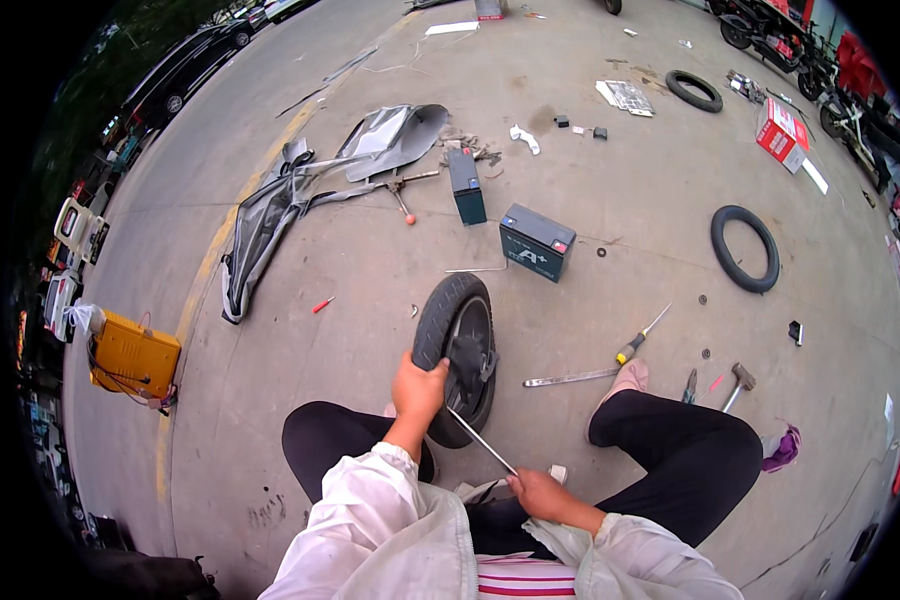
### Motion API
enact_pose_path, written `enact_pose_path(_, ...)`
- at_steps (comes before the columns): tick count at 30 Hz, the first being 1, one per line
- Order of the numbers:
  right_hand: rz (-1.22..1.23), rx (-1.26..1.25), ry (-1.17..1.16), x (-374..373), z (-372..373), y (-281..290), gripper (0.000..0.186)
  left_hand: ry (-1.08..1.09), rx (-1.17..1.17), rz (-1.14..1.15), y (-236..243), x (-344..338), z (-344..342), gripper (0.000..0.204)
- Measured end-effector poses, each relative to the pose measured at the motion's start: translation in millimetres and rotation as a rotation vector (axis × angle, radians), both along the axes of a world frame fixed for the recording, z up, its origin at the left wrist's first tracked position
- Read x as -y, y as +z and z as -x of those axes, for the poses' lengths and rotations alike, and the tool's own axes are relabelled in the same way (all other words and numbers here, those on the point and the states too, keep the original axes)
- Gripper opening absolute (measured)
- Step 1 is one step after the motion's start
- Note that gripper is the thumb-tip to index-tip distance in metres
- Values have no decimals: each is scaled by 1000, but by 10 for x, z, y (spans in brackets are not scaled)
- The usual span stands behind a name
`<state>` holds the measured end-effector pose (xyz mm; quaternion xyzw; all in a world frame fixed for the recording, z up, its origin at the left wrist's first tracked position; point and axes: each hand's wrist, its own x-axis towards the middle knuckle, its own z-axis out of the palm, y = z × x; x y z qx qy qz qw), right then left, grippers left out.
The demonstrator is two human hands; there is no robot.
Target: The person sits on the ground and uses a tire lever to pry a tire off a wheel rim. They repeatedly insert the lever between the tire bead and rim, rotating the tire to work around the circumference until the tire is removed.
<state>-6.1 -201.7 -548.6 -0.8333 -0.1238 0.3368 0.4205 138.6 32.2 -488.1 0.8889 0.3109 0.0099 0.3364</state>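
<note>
A small black wheel [466,345] with a tyre stands upright between my bent legs. My left hand [420,395] is wrapped round the near left side of its tyre, thumb on the tread. My right hand [543,497] holds a long metal bar [483,443], whose far end meets the tyre just beside my left hand; exactly where its tip sits is hidden. Right of the wheel lie a flat metal bar [570,379], a yellow-handled screwdriver [630,348], pliers [690,389] and a hammer [740,378].
Ahead stand two batteries [536,245] [467,188]. Grey folded panels [265,230] lie left of them, a yellow machine [135,355] further left. Loose tyres [744,249], a red-white box [782,135], small parts and parked scooters [740,30] are at the right; vehicles line the left.
</note>
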Motion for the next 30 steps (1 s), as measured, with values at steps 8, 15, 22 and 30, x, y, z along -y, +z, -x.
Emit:
enact_pose_path(8,173,129,-146,120,-548,-635,27,31,74,-7,-96,-67,-68,45)
enact_pose_path(15,219,296,-306,354,-944,-560,39,15,146,37,-191,-168,300,46)
enact_pose_path(22,425,783,15,272,-1407,-212,38,-100,173,-18,-354,-180,632,58)
enact_pose_path(30,575,1002,498,-357,-1715,-17,15,-169,138,-19,-250,-47,722,59)
